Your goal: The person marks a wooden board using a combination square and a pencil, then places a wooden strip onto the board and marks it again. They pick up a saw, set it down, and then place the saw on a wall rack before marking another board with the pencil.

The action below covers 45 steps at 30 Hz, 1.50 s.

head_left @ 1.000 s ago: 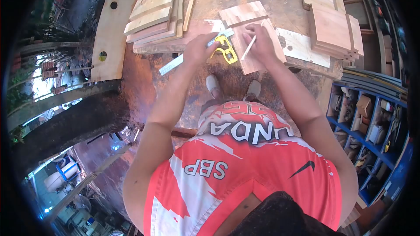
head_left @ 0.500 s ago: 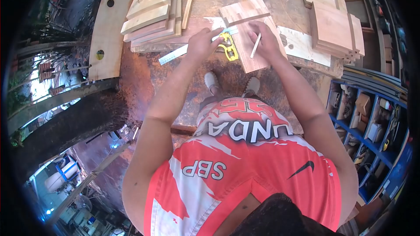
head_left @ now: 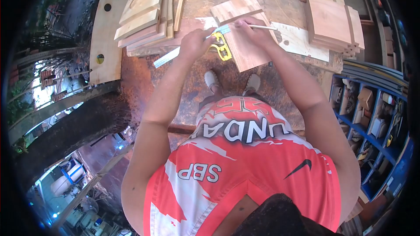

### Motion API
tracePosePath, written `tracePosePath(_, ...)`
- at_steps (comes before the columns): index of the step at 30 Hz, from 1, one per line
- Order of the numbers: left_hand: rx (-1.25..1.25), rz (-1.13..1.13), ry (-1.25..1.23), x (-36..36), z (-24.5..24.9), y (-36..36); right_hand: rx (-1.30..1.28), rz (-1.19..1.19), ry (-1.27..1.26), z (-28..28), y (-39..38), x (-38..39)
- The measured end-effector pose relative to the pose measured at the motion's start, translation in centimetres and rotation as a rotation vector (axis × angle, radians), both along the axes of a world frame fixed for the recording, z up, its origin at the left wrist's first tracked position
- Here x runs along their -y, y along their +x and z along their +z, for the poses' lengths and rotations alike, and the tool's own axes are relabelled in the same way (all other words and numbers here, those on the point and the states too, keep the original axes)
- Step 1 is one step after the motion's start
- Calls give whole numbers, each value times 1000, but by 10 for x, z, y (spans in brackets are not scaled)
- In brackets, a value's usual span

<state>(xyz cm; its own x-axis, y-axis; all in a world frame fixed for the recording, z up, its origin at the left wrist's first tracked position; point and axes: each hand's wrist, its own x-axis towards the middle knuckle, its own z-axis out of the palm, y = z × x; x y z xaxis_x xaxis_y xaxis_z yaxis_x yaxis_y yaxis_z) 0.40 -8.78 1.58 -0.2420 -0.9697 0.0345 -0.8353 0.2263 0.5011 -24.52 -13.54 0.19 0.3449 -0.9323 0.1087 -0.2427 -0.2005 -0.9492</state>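
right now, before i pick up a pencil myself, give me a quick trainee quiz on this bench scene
1. Multiple choice: what colour is the handle of the measuring square by the left hand?
A) red
B) yellow
C) black

2. True or false: the right hand holds a pencil.

3. Fill the gap: from the wearer's view, that handle is on the ____ side of the wooden board in front of them.

Key: 1 B; 2 true; 3 left

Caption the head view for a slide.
Left hand steadies a yellow combination square against a grooved board while the right holds a pencil.
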Motion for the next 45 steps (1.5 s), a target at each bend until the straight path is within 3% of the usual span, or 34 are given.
tracePosePath(6, -11, 3, 138, 5, 7, -1, -73, 12, -33, 6, 1, -2)
tracePosePath(23, 22, 62, 92, 2, 8, -5, -25, -14, 77, 0, 2, -2)
tracePosePath(28, 49, 36, 81, 5, 3, -2, -144, -33, 60, 6, 4, -2)
tracePosePath(45, 178, 0, 148, 8, 16, -6, -73, -50, -82, -10, 5, -1)
